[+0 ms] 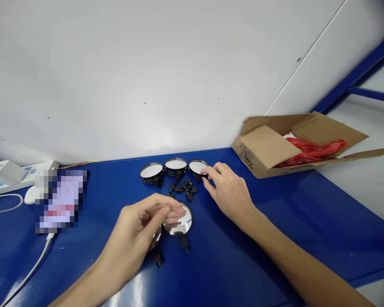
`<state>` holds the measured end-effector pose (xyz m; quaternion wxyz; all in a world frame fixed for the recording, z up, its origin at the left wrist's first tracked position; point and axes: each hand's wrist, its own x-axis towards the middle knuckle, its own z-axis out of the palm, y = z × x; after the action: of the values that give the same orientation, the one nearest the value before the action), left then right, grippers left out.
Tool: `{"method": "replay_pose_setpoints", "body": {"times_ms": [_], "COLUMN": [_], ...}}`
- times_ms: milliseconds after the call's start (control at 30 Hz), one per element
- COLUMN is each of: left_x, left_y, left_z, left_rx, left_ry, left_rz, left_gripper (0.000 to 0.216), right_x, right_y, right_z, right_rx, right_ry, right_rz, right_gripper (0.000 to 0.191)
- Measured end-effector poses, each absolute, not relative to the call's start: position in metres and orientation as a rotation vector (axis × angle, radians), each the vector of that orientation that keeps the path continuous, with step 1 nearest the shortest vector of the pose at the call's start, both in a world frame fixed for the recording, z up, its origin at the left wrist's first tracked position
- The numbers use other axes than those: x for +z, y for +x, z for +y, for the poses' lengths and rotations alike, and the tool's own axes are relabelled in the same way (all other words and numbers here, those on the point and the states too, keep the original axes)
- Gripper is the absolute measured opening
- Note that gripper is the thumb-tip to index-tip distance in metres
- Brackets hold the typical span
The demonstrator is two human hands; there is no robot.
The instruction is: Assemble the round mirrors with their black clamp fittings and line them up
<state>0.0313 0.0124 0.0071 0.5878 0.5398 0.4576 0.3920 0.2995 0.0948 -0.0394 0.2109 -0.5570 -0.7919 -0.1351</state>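
- Left hand: low centre of frame, fingers curled over the rim of a round convex mirror. I can't tell from here whether it's clamped or only steadied.
- That mirror sits tilted, apparently angled by the hand's grip; a black stem shows just below it.
- Right hand: fingers slightly apart, tips touching the rim of the rightmost mirror, not visibly clamped.
- That mirror ends a row of three round mirrors at mid-frame, set side by side, probably so each is within easy reach.
- Small black parts lie clustered just below the row, between my two hands, seemingly kept close for that reason.
- Blue table carries everything.
- Upper right: cardboard box with a red plastic bag, likely set aside from the working spot.
- Upper left: power strip, pixelated phone, white cable.
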Motion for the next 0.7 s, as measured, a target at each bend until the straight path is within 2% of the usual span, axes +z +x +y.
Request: {"method": "replay_pose_setpoints", "body": {"times_ms": [167, 367, 500, 633, 700], "left_x": [-0.016, -0.022, -0.023, -0.019, -0.016], "left_y": [0.012, 0.008, 0.006, 0.004, 0.004], "left_z": [0.011, 0.009, 0.01, 0.008, 0.006], "left_rx": [1.055, 1.061, 1.039, 1.016, 0.98], "left_ry": [1.239, 1.246, 1.271, 1.347, 1.359], "left_rz": [1.309, 1.305, 1.297, 1.32, 1.312], "left_gripper": [0.028, 0.028, 0.049, 0.035, 0.035], "right_x": [-0.038, -0.04, -0.043, -0.043, -0.043], "right_y": [0.303, 0.3, 0.297, 0.296, 0.296], "right_z": [0.096, 0.098, 0.101, 0.104, 0.106], "right_rx": [-0.546, -0.823, -0.943, -0.985, -0.987], "right_ry": [-1.457, -1.352, -1.276, -1.248, -1.26], "right_rz": [-2.259, -2.309, -2.324, -2.318, -2.308], "right_gripper": [0.013, 0.027, 0.029, 0.026, 0.025]}}
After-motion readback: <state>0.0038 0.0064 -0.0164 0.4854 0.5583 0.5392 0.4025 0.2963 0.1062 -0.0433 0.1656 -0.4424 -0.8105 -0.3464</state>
